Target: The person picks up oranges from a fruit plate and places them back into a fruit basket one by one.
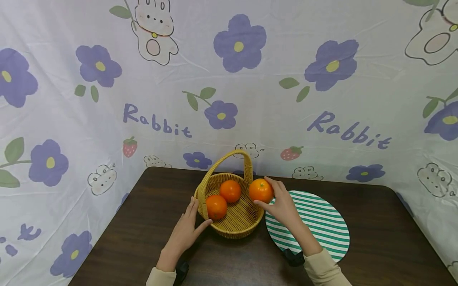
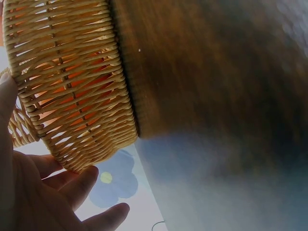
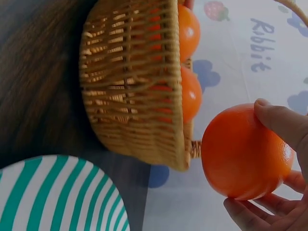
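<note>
A yellow wicker basket (image 1: 235, 231) with an arched handle stands on the dark table. Two oranges lie inside it, one orange (image 1: 230, 191) toward the back and another orange (image 1: 216, 207) at the left. My right hand (image 1: 283, 203) grips a third orange (image 1: 261, 191) between thumb and fingers at the basket's right rim. In the right wrist view this held orange (image 3: 246, 153) appears beside the rim, outside the wicker wall. My left hand (image 1: 185, 230) touches the basket's left side, its fingers extended along the wall and thumb near the front rim.
A round mat with green and white stripes (image 1: 322, 222) lies on the table (image 1: 136, 238) right of the basket, partly under my right forearm. Behind the table hangs a white cloth (image 1: 272, 119) printed with purple flowers and rabbits.
</note>
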Available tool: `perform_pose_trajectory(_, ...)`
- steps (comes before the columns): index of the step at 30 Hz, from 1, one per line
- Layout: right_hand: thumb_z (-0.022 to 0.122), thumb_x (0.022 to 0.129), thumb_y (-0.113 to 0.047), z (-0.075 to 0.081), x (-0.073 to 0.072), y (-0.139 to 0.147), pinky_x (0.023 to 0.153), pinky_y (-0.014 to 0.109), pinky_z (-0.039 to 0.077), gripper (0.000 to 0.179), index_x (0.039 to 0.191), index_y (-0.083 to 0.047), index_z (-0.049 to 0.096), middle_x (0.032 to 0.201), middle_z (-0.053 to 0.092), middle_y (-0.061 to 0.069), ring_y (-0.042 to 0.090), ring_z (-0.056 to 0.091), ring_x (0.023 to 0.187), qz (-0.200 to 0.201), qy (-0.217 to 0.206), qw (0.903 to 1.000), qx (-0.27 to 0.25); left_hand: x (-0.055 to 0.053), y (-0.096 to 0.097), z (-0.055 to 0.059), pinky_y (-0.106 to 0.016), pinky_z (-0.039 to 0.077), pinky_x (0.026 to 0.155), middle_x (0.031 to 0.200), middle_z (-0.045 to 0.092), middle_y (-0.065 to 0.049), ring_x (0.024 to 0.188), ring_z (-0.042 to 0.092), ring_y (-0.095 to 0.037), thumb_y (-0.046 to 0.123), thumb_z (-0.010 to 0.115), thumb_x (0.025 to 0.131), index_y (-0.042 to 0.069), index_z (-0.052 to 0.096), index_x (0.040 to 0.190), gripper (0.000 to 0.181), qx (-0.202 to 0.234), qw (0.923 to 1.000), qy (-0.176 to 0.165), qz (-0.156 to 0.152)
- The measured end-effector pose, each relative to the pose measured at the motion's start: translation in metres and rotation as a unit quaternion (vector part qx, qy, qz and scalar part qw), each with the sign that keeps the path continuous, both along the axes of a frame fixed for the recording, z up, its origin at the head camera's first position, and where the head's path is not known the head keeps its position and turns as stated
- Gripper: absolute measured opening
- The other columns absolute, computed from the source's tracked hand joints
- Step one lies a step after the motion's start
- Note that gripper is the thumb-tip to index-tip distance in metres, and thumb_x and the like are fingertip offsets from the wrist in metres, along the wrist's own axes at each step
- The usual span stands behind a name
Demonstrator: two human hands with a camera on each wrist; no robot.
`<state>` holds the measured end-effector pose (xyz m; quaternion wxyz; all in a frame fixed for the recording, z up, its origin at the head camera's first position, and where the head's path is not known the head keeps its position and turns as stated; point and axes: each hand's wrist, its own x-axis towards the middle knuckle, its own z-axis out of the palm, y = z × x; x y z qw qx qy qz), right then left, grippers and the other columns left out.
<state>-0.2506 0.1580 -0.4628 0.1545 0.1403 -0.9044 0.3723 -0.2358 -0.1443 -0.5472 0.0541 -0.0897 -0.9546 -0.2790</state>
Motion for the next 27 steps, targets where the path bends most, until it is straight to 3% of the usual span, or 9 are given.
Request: perform_pose_trajectory(27,0.073,0.067,-0.039,-0.024,0.007,-0.033,0.081,0.044,0.047,0.075,0.130,-0.019,0.041,0.118,0.045,0.007,0.024,0.051,0.100,0.016,-0.031,0.9977,0.057,0.002,0.000,0.002,-0.050,0.020,0.103,0.148,0.003,-0.002,0.129,0.025,-0.024,0.060,0.044,0.080,0.020,0.007,0.142,0.083,-0.001,0.9999,0.015,-0.005)
